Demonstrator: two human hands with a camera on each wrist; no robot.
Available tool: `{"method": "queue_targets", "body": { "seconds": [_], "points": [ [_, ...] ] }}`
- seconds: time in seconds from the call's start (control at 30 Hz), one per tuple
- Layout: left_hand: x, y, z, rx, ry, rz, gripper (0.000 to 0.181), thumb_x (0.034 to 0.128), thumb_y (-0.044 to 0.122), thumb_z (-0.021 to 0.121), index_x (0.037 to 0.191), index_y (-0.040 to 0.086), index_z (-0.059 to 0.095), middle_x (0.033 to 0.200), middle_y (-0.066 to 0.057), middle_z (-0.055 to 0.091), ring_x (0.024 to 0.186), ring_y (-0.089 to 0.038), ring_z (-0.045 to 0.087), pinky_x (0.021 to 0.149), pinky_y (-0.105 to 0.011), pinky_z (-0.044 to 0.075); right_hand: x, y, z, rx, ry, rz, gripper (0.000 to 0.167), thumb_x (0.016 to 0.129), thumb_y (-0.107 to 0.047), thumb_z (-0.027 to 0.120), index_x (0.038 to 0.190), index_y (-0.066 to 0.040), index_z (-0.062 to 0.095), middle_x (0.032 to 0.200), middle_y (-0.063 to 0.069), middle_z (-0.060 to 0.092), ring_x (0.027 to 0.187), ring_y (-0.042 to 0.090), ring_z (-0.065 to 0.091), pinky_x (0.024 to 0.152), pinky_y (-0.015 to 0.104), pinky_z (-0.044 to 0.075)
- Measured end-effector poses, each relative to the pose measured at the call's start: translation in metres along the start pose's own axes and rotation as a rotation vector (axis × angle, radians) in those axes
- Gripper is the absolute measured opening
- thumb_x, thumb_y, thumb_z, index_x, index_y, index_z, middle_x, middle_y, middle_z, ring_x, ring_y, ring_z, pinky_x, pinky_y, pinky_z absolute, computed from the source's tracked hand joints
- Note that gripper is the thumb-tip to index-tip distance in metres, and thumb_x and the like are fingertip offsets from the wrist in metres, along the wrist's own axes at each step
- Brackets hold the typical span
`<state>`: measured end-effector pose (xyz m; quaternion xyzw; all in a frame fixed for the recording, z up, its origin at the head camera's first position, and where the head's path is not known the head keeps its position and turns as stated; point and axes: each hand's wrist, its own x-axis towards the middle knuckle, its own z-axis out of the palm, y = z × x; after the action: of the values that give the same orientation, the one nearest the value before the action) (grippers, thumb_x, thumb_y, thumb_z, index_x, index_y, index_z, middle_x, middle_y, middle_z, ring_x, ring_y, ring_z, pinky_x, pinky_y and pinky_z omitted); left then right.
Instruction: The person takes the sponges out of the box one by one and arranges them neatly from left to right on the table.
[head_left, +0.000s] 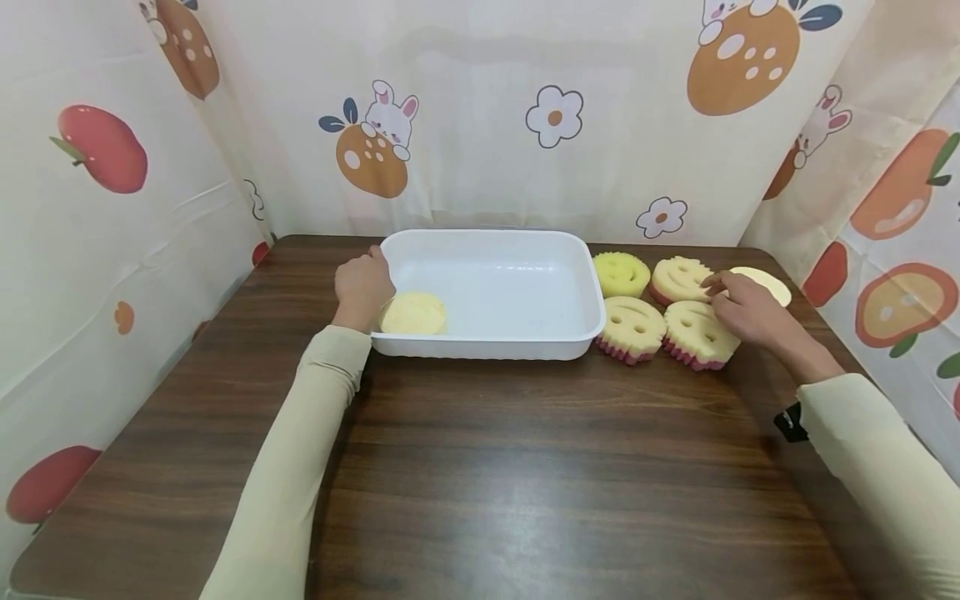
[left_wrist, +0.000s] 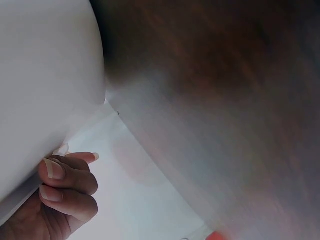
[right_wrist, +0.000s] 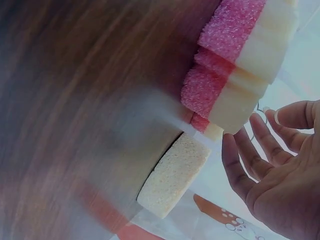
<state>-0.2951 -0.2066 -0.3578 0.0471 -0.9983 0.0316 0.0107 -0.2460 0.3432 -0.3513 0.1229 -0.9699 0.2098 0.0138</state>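
My left hand point(head_left: 363, 287) grips the left rim of a white plastic tray point(head_left: 487, 348). In the left wrist view, that hand's fingers point(left_wrist: 75, 182) curl round the tray's edge. A round pale yellow sponge point(head_left: 414, 314) lies inside the tray at its left end. To the tray's right, my right hand point(head_left: 750, 310) hovers by a smiley-face sponge point(head_left: 697, 331), cream above and pink below. Seen in the right wrist view, its fingers are spread and loosely bent, with nothing between them. Beyond this hand lies a plain round pale sponge point(head_left: 776, 287), partly hidden.
More smiley sponges sit between the tray and my right hand: a yellow one point(head_left: 621, 273), a cream one point(head_left: 678, 277) behind and a cream-and-pink one point(head_left: 633, 325) in front. The brown wooden table point(head_left: 525, 467) meets a printed curtain point(head_left: 480, 150) at its back edge.
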Motion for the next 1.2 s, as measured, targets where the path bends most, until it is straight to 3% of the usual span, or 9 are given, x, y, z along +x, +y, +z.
{"method": "queue_targets", "body": {
  "seconds": [0.77,1.2],
  "points": [
    [0.0,-0.001,0.003,-0.006,0.039,0.004,0.059,0.0973,0.022,0.044,0.146,-0.009,0.031,0.103,-0.023,0.068,0.078,-0.031,0.068,0.068,-0.043,0.056,0.014,-0.021,-0.01,-0.009,0.004,0.033,0.045,0.1,-0.017,0.033,0.133,0.01,0.047,0.13,0.035,0.051,0.123,0.051,0.045,0.097,0.065,0.037],
    [-0.001,0.0,0.002,0.001,0.03,0.003,0.06,0.0973,0.022,0.043,0.147,-0.009,0.03,0.106,-0.023,0.068,0.08,-0.031,0.068,0.069,-0.043,0.056,0.015,-0.031,-0.01,-0.004,0.017,0.068,0.053,0.104,-0.034,0.034,0.134,0.006,0.05,0.136,0.032,0.049,0.123,0.049,0.049,0.093,0.065,0.042]
  ]
}}
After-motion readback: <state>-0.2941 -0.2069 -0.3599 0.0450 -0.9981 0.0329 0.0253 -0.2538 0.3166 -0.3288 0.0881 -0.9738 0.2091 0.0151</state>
